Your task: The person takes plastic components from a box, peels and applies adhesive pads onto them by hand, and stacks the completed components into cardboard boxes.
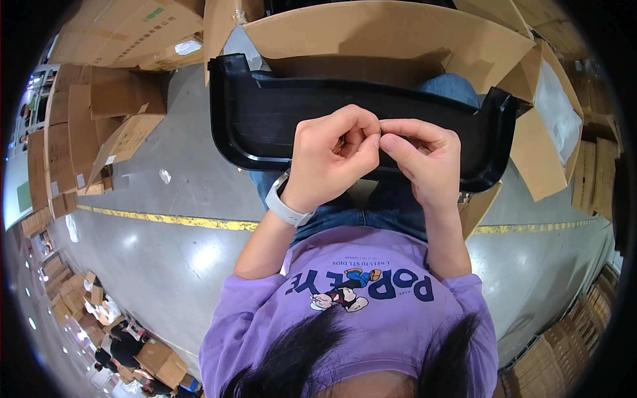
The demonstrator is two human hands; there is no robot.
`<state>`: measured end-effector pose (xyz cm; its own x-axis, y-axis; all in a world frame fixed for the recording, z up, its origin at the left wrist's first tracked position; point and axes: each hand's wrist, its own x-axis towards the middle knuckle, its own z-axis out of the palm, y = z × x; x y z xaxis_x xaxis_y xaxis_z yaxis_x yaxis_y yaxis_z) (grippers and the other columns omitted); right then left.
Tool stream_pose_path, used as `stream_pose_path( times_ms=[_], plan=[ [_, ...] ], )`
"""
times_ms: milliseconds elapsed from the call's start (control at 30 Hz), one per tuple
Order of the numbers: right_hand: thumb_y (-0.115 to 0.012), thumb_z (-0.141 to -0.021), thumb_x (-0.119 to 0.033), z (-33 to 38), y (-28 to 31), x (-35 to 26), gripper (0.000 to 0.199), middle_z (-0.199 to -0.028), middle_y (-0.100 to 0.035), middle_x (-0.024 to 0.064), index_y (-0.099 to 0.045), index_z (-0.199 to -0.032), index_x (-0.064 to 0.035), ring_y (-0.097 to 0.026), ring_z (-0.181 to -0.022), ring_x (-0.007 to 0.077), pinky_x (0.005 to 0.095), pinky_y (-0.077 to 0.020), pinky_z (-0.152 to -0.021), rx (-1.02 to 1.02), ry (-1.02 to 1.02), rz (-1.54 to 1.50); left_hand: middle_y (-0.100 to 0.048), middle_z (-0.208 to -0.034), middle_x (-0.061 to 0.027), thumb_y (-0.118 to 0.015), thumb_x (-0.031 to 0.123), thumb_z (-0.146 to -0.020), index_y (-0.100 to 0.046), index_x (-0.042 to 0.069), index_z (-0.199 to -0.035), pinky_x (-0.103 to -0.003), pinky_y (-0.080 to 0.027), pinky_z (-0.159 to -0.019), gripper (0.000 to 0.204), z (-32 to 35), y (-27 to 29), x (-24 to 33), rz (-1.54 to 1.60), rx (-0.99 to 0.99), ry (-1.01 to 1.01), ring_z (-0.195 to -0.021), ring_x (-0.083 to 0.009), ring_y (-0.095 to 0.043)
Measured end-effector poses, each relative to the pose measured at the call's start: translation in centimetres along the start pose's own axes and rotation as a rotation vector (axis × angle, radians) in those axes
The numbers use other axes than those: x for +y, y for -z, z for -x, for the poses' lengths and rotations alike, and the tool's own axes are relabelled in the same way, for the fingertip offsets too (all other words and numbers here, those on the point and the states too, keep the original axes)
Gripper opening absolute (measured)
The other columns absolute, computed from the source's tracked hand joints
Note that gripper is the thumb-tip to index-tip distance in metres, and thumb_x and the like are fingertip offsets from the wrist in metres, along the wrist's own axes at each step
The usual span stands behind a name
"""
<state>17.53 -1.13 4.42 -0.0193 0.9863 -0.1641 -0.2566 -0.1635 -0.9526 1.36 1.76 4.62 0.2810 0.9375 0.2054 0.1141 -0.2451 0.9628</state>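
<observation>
Head view, looking down: a long black moulded plastic tray with raised end walls [265,126] lies across the lap of a seated person in blue jeans [371,212] and a purple printed T-shirt [371,298]. Both hands meet over the tray's near edge, roughly at its middle. The left hand [332,159], with a white wrist band [284,204] on its forearm, has the fingers [361,129] curled inward and the thumb pressed toward the index tip. The right hand [424,162] mirrors it, thumb and index finger pinched together and touching the left fingertips. The fingers appear closed on something very small between them; what it is cannot be told, as the hands hide it.

Judged step: fine two-handed manipulation of a small item, carried out over the tray's near rim. The next move calls for a steady pinch and for keeping the tray level on the lap, since nothing else supports it.

Surroundings: an open brown corrugated cardboard box [398,40] stands just beyond the tray, with further flattened and stacked cartons [99,113] to the left. A yellow floor line [166,219] crosses the grey concrete floor [172,265].
</observation>
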Motion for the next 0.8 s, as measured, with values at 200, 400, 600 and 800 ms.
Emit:
stream_pose_path(
  times_ms=[200, 400, 600, 800],
  plan=[
    [-0.068, -0.081, -0.004, 0.5, 0.9, 0.4, 0.012, -0.078, -0.067, 0.0038, -0.070, -0.090, 0.0020, -0.059, -0.070, 0.0056, 0.0164, -0.0455, -0.062, 0.068, -0.017, 0.100, -0.046, -0.056, 0.0014, -0.061, -0.001, -0.074, -0.057, 0.002, -0.078, -0.019, -0.033, -0.047, 0.006, 0.8, -0.1, -0.5, 0.012, -0.078, 0.005, -0.050, -0.0034, -0.041],
    [-0.068, -0.080, -0.005, 1.8, 4.5, 0.9, 0.010, -0.077, -0.067, 0.0030, -0.070, -0.088, 0.0003, -0.059, -0.063, 0.0070, 0.0155, -0.0426, -0.055, 0.394, 0.205, 0.512, -0.047, -0.079, 0.0015, -0.050, -0.003, -0.085, -0.052, 0.003, -0.087, -0.017, -0.030, -0.051, 0.007, 1.8, 1.9, -2.2, 0.652, 0.123, 0.269, -0.061, -0.0021, -0.035],
    [-0.072, -0.073, 0.000, 2.0, 4.2, 2.9, 0.010, -0.080, -0.068, 0.0109, -0.067, -0.081, -0.0006, -0.066, -0.065, 0.0198, 0.0240, -0.0515, -0.055, 0.263, 0.702, 1.152, -0.055, -0.090, -0.0097, -0.047, 0.001, -0.081, -0.045, 0.004, -0.077, -0.017, -0.028, -0.043, 0.005, 1.5, 2.6, -1.6, 0.735, 0.127, 0.318, -0.051, -0.0019, -0.031],
    [-0.073, -0.073, -0.003, 0.9, 3.6, 4.3, 0.009, -0.079, -0.065, 0.0071, -0.066, -0.080, -0.0027, -0.062, -0.056, 0.0172, 0.0237, -0.0477, -0.047, 0.259, 0.749, 1.248, -0.051, -0.075, -0.0060, -0.043, -0.001, -0.074, -0.041, 0.006, -0.071, -0.017, -0.025, -0.039, 0.008, 1.7, 2.6, -2.5, 0.790, 0.071, 0.394, -0.047, -0.0017, -0.025]
  ],
)
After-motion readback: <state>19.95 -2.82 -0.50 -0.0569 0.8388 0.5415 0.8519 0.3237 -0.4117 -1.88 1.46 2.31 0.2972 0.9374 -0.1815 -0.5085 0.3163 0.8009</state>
